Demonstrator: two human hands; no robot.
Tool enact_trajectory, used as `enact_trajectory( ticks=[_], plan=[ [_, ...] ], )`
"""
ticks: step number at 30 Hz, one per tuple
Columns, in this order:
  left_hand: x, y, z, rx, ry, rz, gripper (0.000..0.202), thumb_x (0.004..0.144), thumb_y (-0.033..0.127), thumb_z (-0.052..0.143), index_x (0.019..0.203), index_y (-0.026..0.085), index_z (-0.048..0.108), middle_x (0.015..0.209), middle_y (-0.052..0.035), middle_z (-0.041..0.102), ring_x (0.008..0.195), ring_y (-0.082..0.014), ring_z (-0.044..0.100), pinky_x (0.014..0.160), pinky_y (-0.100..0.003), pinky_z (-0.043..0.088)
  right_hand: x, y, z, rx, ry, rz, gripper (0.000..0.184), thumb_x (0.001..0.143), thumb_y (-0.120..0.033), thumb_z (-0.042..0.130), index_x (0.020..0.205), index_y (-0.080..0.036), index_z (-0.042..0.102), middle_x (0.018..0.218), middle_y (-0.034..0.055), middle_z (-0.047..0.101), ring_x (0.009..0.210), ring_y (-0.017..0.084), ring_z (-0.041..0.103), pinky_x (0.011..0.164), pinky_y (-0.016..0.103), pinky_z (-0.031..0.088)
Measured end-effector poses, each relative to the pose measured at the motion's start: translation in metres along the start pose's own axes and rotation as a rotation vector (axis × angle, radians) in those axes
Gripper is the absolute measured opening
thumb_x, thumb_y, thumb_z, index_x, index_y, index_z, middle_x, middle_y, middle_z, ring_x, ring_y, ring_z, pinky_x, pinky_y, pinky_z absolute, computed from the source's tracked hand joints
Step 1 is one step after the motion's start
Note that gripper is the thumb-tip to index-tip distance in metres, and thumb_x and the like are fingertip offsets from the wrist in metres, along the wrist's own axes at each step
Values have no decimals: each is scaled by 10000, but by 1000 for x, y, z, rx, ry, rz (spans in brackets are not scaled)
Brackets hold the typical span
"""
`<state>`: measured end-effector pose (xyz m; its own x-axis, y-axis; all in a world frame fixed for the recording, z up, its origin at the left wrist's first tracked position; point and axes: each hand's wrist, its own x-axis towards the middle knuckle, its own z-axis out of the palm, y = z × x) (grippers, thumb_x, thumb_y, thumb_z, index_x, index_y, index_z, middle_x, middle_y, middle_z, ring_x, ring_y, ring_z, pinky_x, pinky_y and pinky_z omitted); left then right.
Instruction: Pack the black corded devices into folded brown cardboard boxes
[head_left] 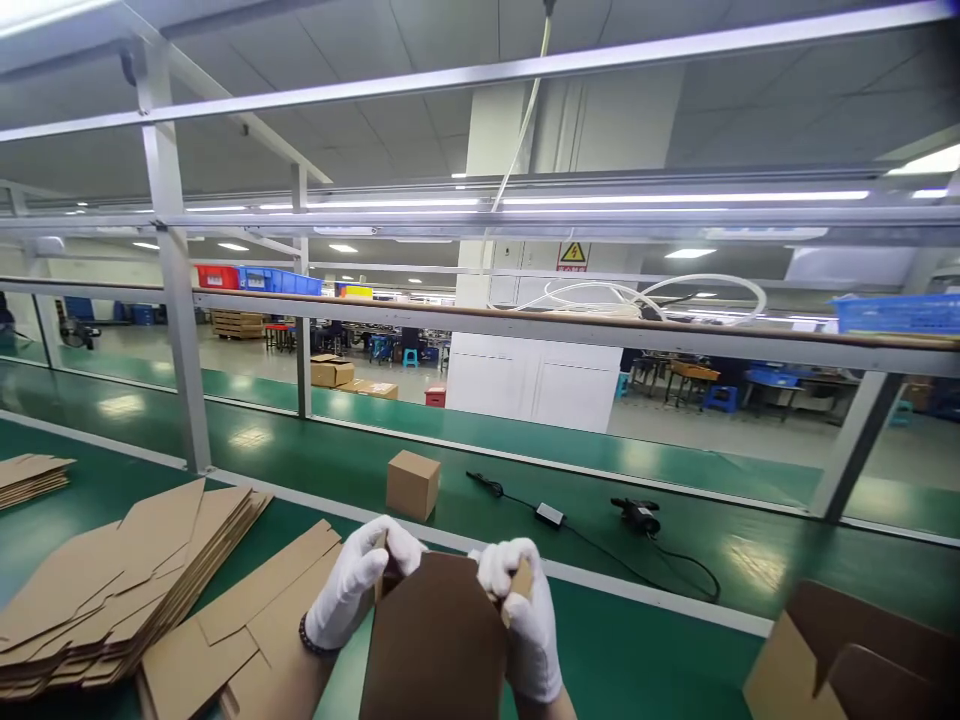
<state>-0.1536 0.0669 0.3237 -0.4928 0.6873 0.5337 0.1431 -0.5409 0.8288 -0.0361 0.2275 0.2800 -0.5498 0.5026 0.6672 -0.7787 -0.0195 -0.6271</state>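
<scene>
Both my hands wear white gloves and grip a partly folded cardboard box (pixel 439 640) in front of me. My left hand (pixel 360 575) pinches a small flap at the box's far left corner. At the far right corner, my right hand (pixel 525 610) has its fingers closed round another flap. The box's brown panel faces me and hides part of the fingers. To the left lie a stack of flat cardboard blanks (pixel 112 580) and further flat blanks (pixel 232 640). A small closed cardboard box (pixel 413 485) stands just beyond my hands.
An open cardboard box (pixel 847 660) sits at the right front. Across the rail, a cable with a black adapter (pixel 550 515) and a black device (pixel 637 515) lie on the green surface. Metal posts (pixel 176 300) and a shelf (pixel 525 322) with white cables rise ahead.
</scene>
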Motion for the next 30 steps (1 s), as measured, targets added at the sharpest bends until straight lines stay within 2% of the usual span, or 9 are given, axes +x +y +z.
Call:
enact_trajectory(
  ticks=[2,4,6,9,13,15,18,21,30],
  plan=[
    [-1,-7,3,-64,115,-6,451,733,593,663,625,188,497,499,25,482,497,-128,484,546,-270,443,-2,-1,7,31,9,93,439,747,-587,688,1008,-290,497,694,-34,510,672,185,557,789,426,508],
    [-2,-13,1,-41,253,-3,467,750,603,645,620,181,491,462,48,425,443,-92,396,495,-232,377,-5,-2,12,-6,28,196,481,827,-578,602,1210,-317,471,971,40,624,926,239,609,868,457,498],
    [-2,-15,-3,6,345,14,512,742,657,620,634,168,515,493,39,465,430,-69,356,469,-211,325,-7,-2,13,-90,-16,259,544,872,-614,508,1328,-323,448,1326,84,528,1209,282,506,1001,499,423],
    [2,-13,-5,78,368,42,573,704,726,602,655,159,535,517,36,486,417,-54,324,450,-201,290,-7,-2,11,-284,-142,277,645,829,-696,503,1339,-300,511,1501,70,347,1366,316,325,1102,510,306],
    [12,-13,1,216,379,58,473,724,635,659,876,192,596,673,9,586,538,-110,514,553,-235,444,-4,-1,6,-416,-115,265,506,822,-635,572,1167,-273,646,1455,78,406,1330,317,377,1102,483,315],
    [13,-18,4,303,330,53,496,716,639,663,966,212,630,1039,-86,656,931,-229,635,816,-342,519,-3,0,3,-464,-33,217,432,826,-586,603,1116,-272,661,1422,81,435,1303,308,407,1091,474,333],
    [8,-29,8,393,136,38,665,749,723,544,1226,263,595,1497,-85,374,1393,-322,310,1137,-470,294,-3,1,-4,-506,49,131,334,838,-536,616,1041,-275,664,1368,80,456,1258,298,441,1057,475,370],
    [1,-37,10,409,65,36,700,802,727,444,1347,290,503,1558,-50,260,1429,-315,236,1175,-484,214,-8,1,-6,-526,45,57,280,859,-517,594,901,-246,649,1234,93,508,1154,292,504,979,470,432],
    [1,-26,21,457,103,86,574,818,702,453,1020,218,687,1471,-120,417,1254,-335,497,1076,-492,377,-16,-17,3,-652,26,-161,321,879,-558,542,816,-252,611,995,71,568,1069,302,521,960,509,402]
  ],
)
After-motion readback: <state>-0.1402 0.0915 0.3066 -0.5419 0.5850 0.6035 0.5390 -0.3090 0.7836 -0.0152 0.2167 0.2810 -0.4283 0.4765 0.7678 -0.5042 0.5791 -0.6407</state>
